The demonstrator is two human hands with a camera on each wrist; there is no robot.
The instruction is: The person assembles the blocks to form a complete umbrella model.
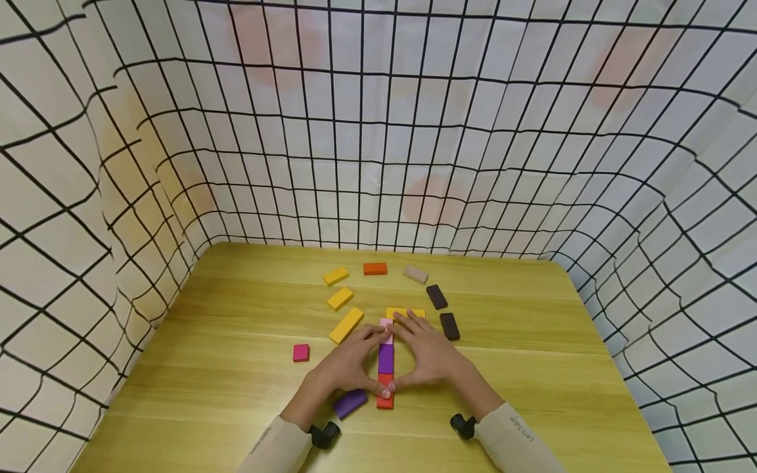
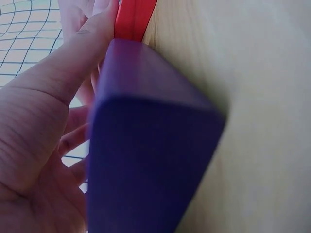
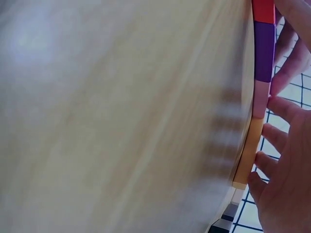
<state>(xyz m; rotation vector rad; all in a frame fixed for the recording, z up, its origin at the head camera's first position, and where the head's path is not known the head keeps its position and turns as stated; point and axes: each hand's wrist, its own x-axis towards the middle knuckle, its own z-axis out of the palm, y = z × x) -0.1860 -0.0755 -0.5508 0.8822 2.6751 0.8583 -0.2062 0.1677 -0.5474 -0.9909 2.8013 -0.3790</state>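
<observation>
A column of blocks runs toward the person: pink (image 1: 388, 340), purple (image 1: 386, 359) and red (image 1: 384, 403). Across its far end lies a yellow block (image 1: 418, 314). My left hand (image 1: 347, 362) arches along the column's left side, fingertips at the pink block and thumb at the red one. From the other side, my right hand (image 1: 436, 358) rests its fingertips on the yellow and pink blocks, with its thumb beside the red block. Under the left wrist sits a loose purple block (image 1: 350, 404), large in the left wrist view.
Several yellow blocks, one being a longer block (image 1: 346, 325), lie left of the column. An orange block (image 1: 375, 269) and a beige block (image 1: 416, 274) lie behind. Dark blocks, one nearer (image 1: 449, 326), are to the right; a small pink-red block (image 1: 301, 353) sits left. Black-lined netting surrounds the table.
</observation>
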